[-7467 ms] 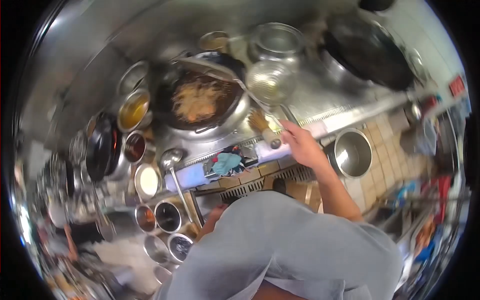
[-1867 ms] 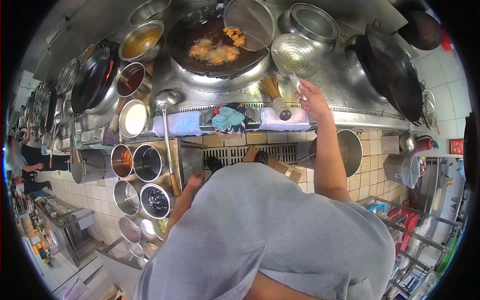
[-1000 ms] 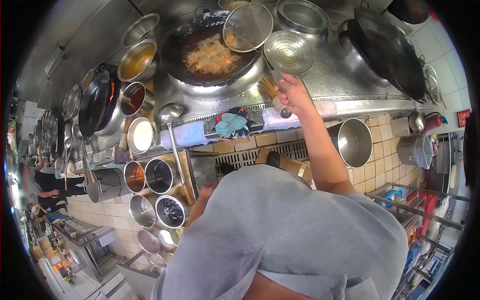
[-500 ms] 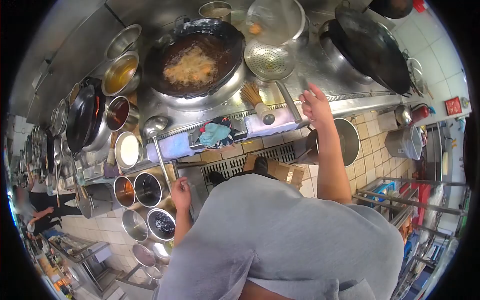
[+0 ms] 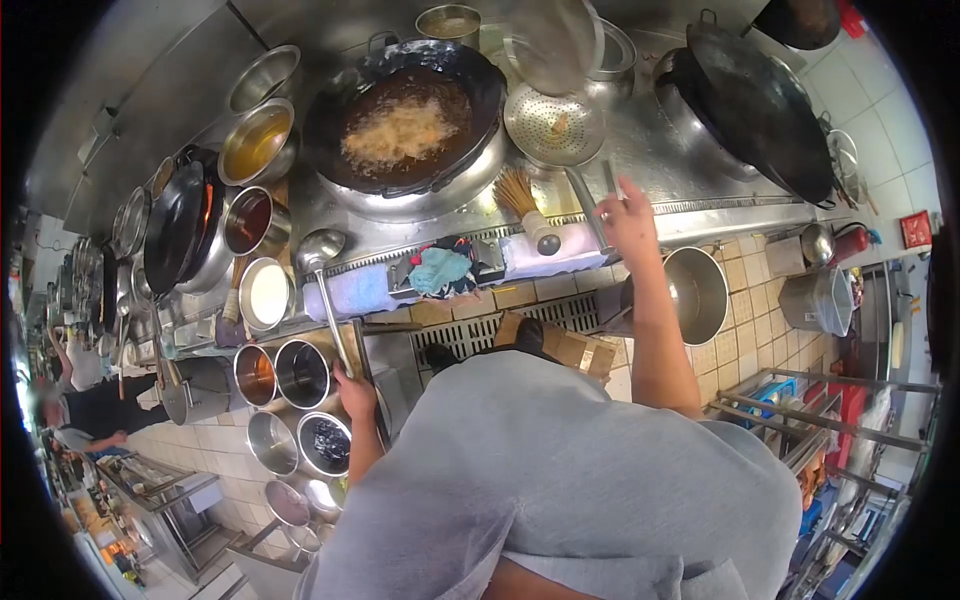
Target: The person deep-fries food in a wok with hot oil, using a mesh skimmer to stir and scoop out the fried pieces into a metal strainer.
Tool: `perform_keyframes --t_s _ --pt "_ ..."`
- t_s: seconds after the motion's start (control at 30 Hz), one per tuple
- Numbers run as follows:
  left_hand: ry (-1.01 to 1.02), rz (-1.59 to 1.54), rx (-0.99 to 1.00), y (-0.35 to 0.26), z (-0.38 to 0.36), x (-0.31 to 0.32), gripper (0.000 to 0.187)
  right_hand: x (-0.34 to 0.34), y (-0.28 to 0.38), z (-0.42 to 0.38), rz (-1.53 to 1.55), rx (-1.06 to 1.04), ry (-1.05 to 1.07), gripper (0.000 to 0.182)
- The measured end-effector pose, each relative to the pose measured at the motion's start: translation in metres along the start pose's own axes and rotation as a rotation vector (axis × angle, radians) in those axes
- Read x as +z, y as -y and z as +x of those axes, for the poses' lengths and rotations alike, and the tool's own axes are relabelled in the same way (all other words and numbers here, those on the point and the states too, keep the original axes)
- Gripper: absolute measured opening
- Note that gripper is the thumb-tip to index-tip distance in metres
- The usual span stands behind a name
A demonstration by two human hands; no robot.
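Observation:
My left hand (image 5: 356,394) is closed round the lower end of a steel ladle's (image 5: 322,250) long handle, and the ladle's bowl rests at the stove edge. My right hand (image 5: 630,222) is raised over the front edge, fingers bent at a thin metal handle. That handle seems to belong to a round strainer (image 5: 553,45), smeared by motion; the join is hard to see. Below it lies a perforated skimmer (image 5: 556,128) with a small yellowish piece on it, its handle pointing towards me. In a black wok (image 5: 330,120), pale golden food (image 5: 400,138) bubbles in dark oil.
A bamboo brush (image 5: 520,200) and a crumpled teal cloth (image 5: 442,270) lie along the front edge. Another black wok (image 5: 745,110) stands at right. Bowls, including one with yellow liquid (image 5: 256,145), stand left. Several steel pots (image 5: 275,440) are beside my left arm. A person (image 5: 85,415) is far left.
My left hand has closed on the ladle handle. The round strainer has tilted, and the orange piece seen at it before no longer shows. The whole view has shifted slightly.

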State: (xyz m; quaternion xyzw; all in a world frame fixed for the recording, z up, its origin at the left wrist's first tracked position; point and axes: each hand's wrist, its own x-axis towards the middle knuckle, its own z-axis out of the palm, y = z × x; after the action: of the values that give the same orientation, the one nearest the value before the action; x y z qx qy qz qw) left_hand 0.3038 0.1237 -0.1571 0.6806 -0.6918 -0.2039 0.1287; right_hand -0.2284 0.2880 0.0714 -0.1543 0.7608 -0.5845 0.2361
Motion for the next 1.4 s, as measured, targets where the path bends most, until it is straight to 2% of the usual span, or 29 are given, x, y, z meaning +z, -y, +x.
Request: perform_keyframes --t_s 0.07,0.1,0.17,0.23,0.27,0.37,0.4,0.43,0.47,0.53,0.6,0.67,0.73,0.77,0.8,0.87,0.97,1.0,1.07,1.1,1.17,1.23,1.3,1.4 --pt "-0.007 0.0 0.001 -0.01 0.005 -0.003 0.052 0.027 0.016 -0.01 -0.134 -0.07 0.054 0.052" --pt "0.004 -0.007 -0.006 -0.033 0.002 -0.017 0.05 0.044 -0.009 0.001 -0.12 -0.312 0.066 0.053" --pt "0.006 -0.062 0.005 -0.044 0.003 -0.016 0.044 0.072 -0.009 0.0 -0.187 -0.449 0.176 0.055" --pt "-0.168 -0.098 0.252 -0.041 0.008 -0.005 0.044 0.109 0.007 -0.001 -0.417 -0.434 0.261 0.058" --pt "-0.295 -0.081 0.397 -0.029 0.015 0.005 0.04 0.13 -0.004 0.008 -0.58 -0.521 0.253 0.058" --pt "0.177 -0.633 -0.104 -0.123 -0.006 -0.069 0.026 0.168 0.001 0.002 -0.677 -0.485 0.321 0.052" --pt "0.204 -0.745 -0.096 -0.123 0.007 -0.069 0.014 0.179 -0.007 0.003 -0.729 -0.511 0.329 0.05" --pt "0.256 -0.94 -0.039 -0.131 0.014 -0.078 0.012 0.181 -0.007 0.0 -0.781 -0.539 0.339 0.048" --pt "0.302 -1.138 0.018 -0.14 0.02 -0.09 0.012 0.179 -0.01 -0.006 -0.764 -0.666 0.259 0.047" --pt "0.4 -1.299 0.024 -0.177 0.027 -0.115 0.011 0.166 0.013 -0.039 -0.721 -0.925 0.104 0.046" --pt "0.517 -1.379 0.198 -0.203 0.044 -0.11 0.014 0.153 0.021 -0.063 -0.456 -0.786 0.479 0.045" --pt "0.498 -1.291 0.248 -0.255 0.04 -0.102 0.013 0.141 0.022 -0.09 -0.186 -0.616 0.866 0.048" --pt "0.598 -1.175 0.188 -0.323 0.011 -0.112 0.017 0.135 0.018 -0.115 -0.02 -0.293 0.922 0.05" --pt "0.75 -1.284 0.361 -0.34 0.004 -0.099 0.019 0.131 0.019 -0.124 0.066 -0.13 0.94 0.052" --pt "0.902 -1.387 0.544 -0.353 0.0 -0.089 0.021 0.12 0.028 -0.123 0.06 -0.318 0.77 0.051" --pt "1.052 -1.215 0.643 -0.375 -0.004 -0.08 0.029 0.087 0.037 -0.123 0.209 -0.113 0.792 0.047" --pt "1.191 -0.935 0.843 -0.401 -0.033 -0.089 0.038 0.041 0.03 -0.137 0.165 -0.034 0.593 0.046" --pt "1.267 -0.874 0.814 -0.4 -0.036 -0.088 0.041 0.028 0.022 -0.137 0.148 0.021 0.548 0.046" --pt "1.415 -0.743 0.756 -0.389 -0.041 -0.08 0.046 0.012 -0.018 -0.128 -0.126 -0.071 0.347 0.045" --pt "1.535 -0.667 0.799 -0.373 -0.035 -0.062 0.052 0.005 -0.03 -0.125 -0.259 -0.116 0.239 0.045" --pt "1.655 -0.469 0.712 -0.342 -0.033 -0.048 0.051 -0.006 -0.03 -0.123 -0.349 -0.051 0.135 0.043" --pt "1.432 -0.279 0.951 -0.299 -0.023 -0.022 0.047 -0.018 -0.04 -0.117 -0.394 -0.014 0.053 0.042" --pt "1.35 -0.273 0.613 -0.261 -0.025 -0.021 0.043 -0.027 -0.071 -0.105 -0.399 -0.005 0.01 0.043" --pt "1.308 -0.43 0.288 -0.17 0.002 0.033 0.039 -0.032 -0.054 -0.101 -0.453 0.041 0.008 0.039"
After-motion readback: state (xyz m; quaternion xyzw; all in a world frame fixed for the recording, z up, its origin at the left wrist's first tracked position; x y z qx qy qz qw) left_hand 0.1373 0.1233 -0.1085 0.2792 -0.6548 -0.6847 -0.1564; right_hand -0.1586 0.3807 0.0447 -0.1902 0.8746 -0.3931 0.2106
